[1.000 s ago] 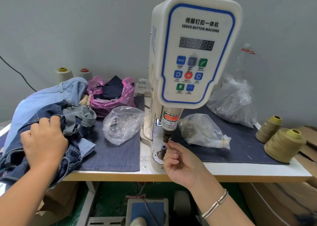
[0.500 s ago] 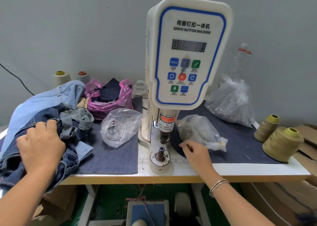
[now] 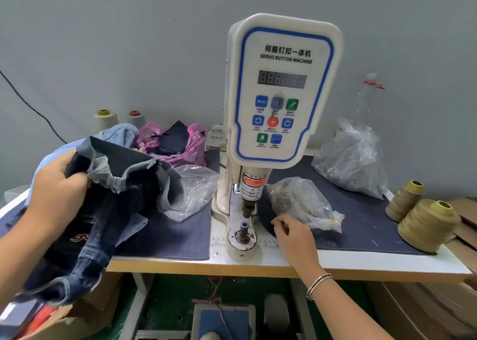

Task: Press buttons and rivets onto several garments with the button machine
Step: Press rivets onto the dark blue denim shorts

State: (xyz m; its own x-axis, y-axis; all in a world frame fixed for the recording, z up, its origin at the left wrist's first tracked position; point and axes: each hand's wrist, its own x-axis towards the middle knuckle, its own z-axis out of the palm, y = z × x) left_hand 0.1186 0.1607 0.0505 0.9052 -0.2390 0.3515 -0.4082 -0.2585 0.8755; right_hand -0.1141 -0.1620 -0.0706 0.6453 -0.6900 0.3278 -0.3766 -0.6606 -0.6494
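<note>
Denim garment [image 3: 103, 210], dark, frayed and bunched, hangs off the table edge at nine o'clock, gripped in my left hand [image 3: 55, 192]. My right hand [image 3: 293, 232] pinches at the crinkled clear bag [image 3: 302, 205] beside the glossy white button machine [image 3: 281, 94].

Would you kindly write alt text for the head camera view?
A person's left hand lifts a dark denim garment beside a white servo button machine, while the right hand rests on the table by a clear bag of fasteners.
</note>
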